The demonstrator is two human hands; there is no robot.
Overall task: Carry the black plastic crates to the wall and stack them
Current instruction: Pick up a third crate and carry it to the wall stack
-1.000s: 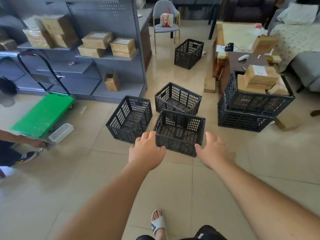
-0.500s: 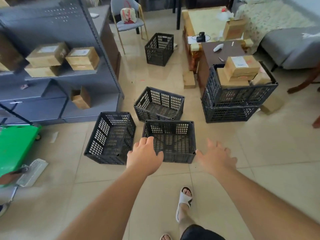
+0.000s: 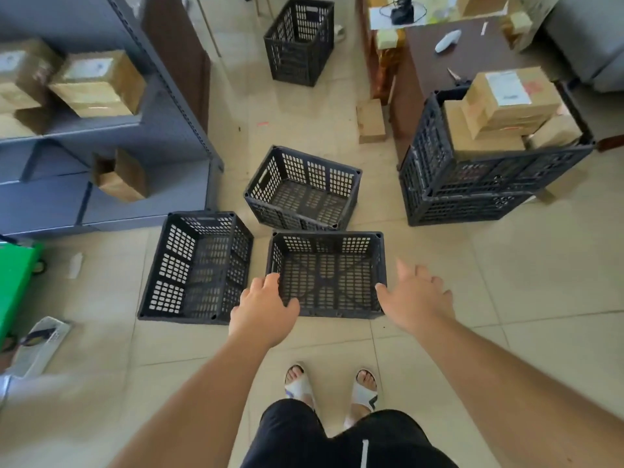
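Several black plastic crates stand on the tiled floor. The nearest empty crate (image 3: 327, 275) lies straight below me. My left hand (image 3: 265, 307) hovers over its near left corner, fingers spread, holding nothing. My right hand (image 3: 413, 298) is open just beyond its near right corner. A second empty crate (image 3: 199, 265) sits to the left, a third (image 3: 304, 189) behind. A fourth crate (image 3: 299, 40) stands further back. At the right, two stacked crates (image 3: 472, 184) hold cardboard boxes.
Grey metal shelving (image 3: 162, 130) with cardboard boxes runs along the left. A green cart (image 3: 15, 285) and a white sandal (image 3: 40, 342) are at the far left. A dark wooden table (image 3: 449, 59) stands behind the stacked crates. A small box (image 3: 370, 120) lies on the floor.
I have stepped closer and the view has tilted down. Both hands have come down to the near corners of the nearest crate. My feet now show below.
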